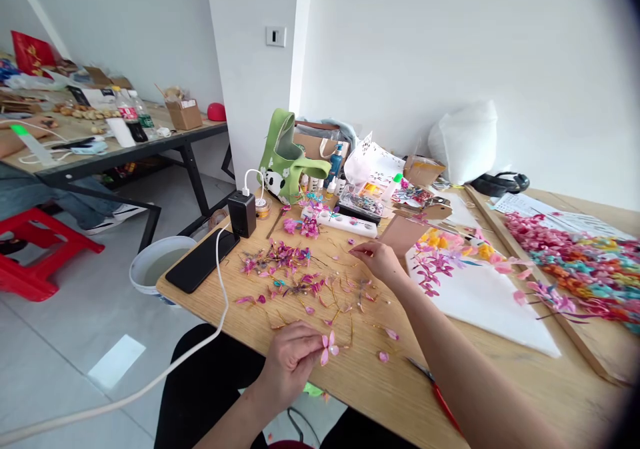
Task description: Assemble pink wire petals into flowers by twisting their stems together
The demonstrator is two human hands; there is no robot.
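Note:
My left hand (290, 359) is closed in a pinch on a small pink flower (329, 348) near the front edge of the wooden table (500, 369). My right hand (376, 258) reaches out over the middle of the table, its fingers curled down onto scattered pink petal pieces (280, 262) and thin wire stems. What its fingertips hold, if anything, is hidden. A white sheet (480, 296) with pink and yellow flowers laid on it lies just right of that hand.
A black phone (203, 269) and a charger block (242, 213) with a white cable sit at the table's left corner. Red scissors (440, 396) lie near the front edge. A board of coloured flowers (580, 266) is at right; a green bag (287, 159) and bottles stand behind. A bucket (157, 262) sits on the floor.

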